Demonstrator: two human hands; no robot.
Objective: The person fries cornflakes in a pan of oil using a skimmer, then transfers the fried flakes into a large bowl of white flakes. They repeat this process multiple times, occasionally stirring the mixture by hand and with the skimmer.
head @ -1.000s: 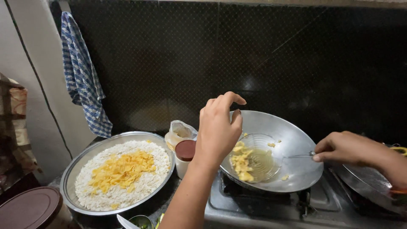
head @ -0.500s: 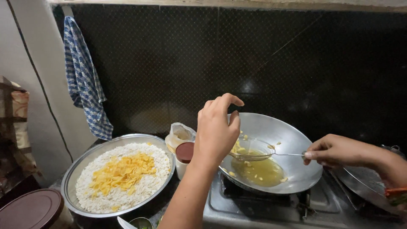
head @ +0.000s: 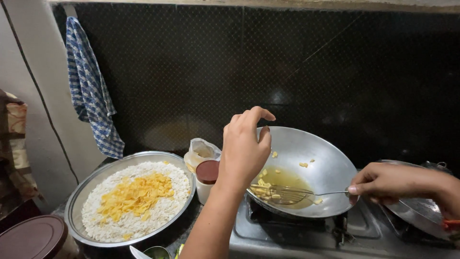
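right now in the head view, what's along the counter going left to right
round brown lid → wide steel tray of white flakes topped with yellow chips → white jar with a maroon cap → left hand → steel wok of oil → right hand holding the wire skimmer

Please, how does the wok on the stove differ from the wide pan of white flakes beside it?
The wok is deep and rounded and tilts on the burner; the wide pan is shallow and sits flat. The wok holds a pool of yellow oil with a few pieces, and a wire skimmer dips in it; the pan is heaped with dry white flakes with yellow ones on top. The hands work at the wok, none at the pan. Both are round, silver metal.
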